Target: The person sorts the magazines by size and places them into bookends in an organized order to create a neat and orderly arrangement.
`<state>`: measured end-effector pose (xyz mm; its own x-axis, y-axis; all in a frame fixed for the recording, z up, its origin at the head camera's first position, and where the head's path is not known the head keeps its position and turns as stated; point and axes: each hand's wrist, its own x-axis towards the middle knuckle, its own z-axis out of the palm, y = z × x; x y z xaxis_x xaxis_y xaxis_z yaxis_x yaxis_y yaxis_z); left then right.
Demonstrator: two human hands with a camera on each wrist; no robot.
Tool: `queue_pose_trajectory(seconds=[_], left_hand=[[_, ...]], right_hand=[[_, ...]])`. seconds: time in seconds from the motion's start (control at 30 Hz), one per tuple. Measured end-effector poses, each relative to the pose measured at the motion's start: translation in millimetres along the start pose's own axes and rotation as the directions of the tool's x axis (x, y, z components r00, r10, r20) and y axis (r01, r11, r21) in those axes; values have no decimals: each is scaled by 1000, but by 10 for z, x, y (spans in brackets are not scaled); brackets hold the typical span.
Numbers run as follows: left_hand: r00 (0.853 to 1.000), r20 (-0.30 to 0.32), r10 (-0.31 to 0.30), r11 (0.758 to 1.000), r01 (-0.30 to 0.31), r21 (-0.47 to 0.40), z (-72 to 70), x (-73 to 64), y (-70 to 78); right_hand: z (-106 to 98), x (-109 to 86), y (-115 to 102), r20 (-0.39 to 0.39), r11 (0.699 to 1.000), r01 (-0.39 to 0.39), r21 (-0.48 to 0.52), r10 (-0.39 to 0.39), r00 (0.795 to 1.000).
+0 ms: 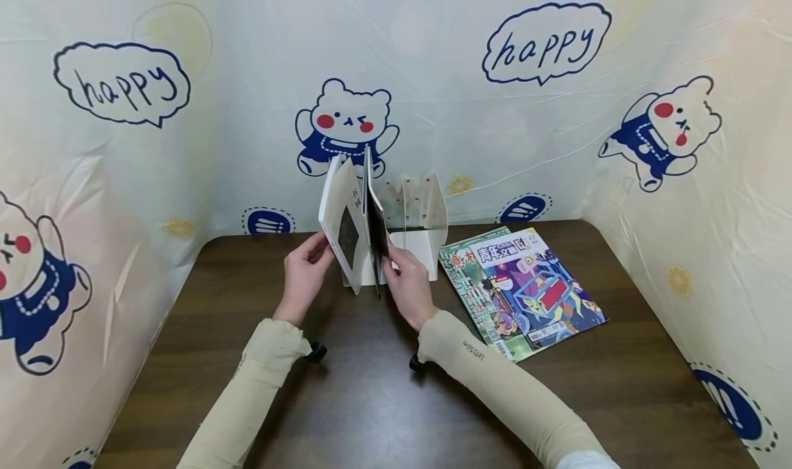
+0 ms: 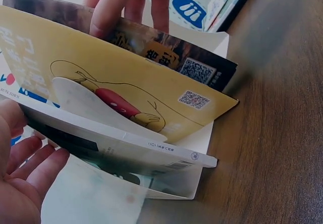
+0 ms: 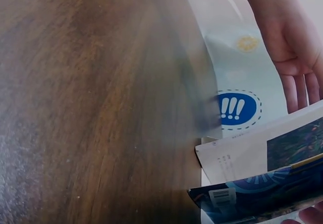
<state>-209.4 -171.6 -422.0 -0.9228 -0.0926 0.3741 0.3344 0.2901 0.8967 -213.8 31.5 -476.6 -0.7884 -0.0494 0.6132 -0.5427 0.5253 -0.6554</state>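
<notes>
A white-covered book (image 1: 334,208) with a dark picture stands upright in a white book rack (image 1: 421,249). My left hand (image 1: 303,273) touches its outer cover with fairly straight fingers. On the other side, my right hand (image 1: 410,287) pinches a dark magazine (image 1: 377,232), its thumb on one face and fingers behind. Between the two stands a yellow-covered magazine (image 2: 65,47), which shows in the left wrist view. A white divider (image 2: 75,95) rises between the yellow cover and the white book. The right wrist view shows my right fingertips (image 3: 310,216) only at its lower corner.
Right of the rack, two colourful magazines (image 1: 544,287) lie overlapping on the dark wooden table (image 1: 365,400). Thin upright dividers (image 1: 436,204) fill the rack's right part. A printed cloth (image 1: 433,111) with bears hangs behind and along both sides.
</notes>
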Motion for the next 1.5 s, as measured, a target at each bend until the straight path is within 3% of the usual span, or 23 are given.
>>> queue_pose_trajectory(seconds=[0.23,0.47,1.03,1.5], left_hand=[[1000,6,-15,1000,15,-5,-6,-3,-15],[1000,6,-16,1000,16,-9,-2,-5,-30],[1000,9,-27,1000,27,-6,-1,8,-12],[1000,2,-17,999,17,-27,7,9,-46]], right_hand=[[19,-28,-26,110,994,42,-104,-30,993],[18,-67,-84,227,984,19,-175,21,974],[-34,-107,-93,294,989,18,-147,27,955],[-297,-99,-98,295,986,74,-151,-26,955]])
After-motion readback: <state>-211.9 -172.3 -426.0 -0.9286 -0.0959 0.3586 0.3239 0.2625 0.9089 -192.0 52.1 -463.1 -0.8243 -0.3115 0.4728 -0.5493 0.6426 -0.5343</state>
